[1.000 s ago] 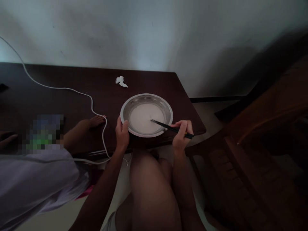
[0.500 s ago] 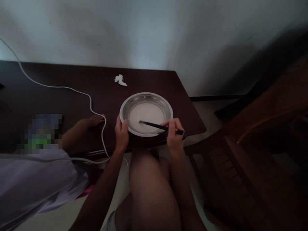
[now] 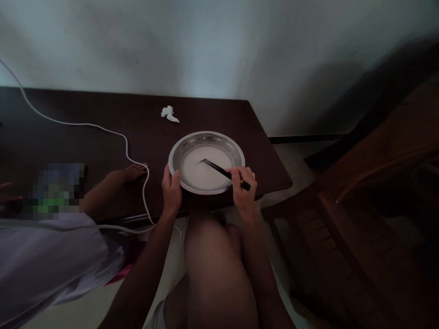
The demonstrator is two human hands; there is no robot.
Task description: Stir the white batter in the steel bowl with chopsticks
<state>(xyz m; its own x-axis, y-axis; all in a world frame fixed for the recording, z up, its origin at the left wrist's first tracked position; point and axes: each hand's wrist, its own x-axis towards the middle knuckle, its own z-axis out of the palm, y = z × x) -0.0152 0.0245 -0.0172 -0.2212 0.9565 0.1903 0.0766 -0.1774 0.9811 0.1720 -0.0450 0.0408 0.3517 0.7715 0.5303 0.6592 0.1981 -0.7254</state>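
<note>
A round metal basin point(image 3: 174, 155) stands on the dark table near its front edge. Whitish liquid point(image 3: 197, 172) covers its bottom. My left hand point(image 3: 171, 189) grips the basin's left rim, thumb on top and fingers down the outer side. In my right hand point(image 3: 244, 187), at the right rim, are black chopsticks point(image 3: 219, 169), closed in the fingers. Their tips dip into the liquid near the middle of the basin, and their gold-banded thick ends stick out on the right of the hand.
A crumpled white tissue point(image 3: 169, 114) lies behind the basin on the table point(image 3: 103, 107). A white cable point(image 3: 126, 141) winds across the left side. Another person's hand point(image 3: 135, 172) rests beside the cable. A wooden chair point(image 3: 329, 219) stands at the right.
The chopstick tips have moved away from me and slightly right through the liquid, and my right hand has shifted slightly left. My left hand keeps its hold on the rim.
</note>
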